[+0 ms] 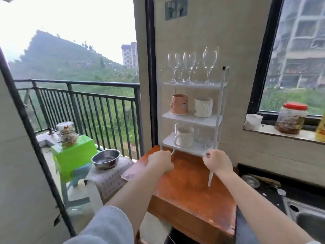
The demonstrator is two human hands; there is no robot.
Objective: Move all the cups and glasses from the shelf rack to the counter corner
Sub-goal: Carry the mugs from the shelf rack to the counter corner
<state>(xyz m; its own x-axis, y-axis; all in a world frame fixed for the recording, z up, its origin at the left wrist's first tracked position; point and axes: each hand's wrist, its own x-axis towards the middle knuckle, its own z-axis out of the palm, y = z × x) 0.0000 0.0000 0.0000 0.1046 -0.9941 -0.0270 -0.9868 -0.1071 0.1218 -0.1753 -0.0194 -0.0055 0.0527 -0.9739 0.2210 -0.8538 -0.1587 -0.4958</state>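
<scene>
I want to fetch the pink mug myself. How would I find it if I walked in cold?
Find the white shelf rack on the wooden table, against the wall between the two windows. Look at its middle shelf: two mugs stand there upside down. The pink mug is the left one; its neighbour is cream-white.

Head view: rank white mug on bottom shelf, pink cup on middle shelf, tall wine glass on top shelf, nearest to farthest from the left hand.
From the left hand, gripping the rack's front-left leg:
1. White mug, bottom shelf, just above the hand.
2. Pink cup, middle shelf, left side.
3. Tall wine glass, top shelf, right side.
</scene>
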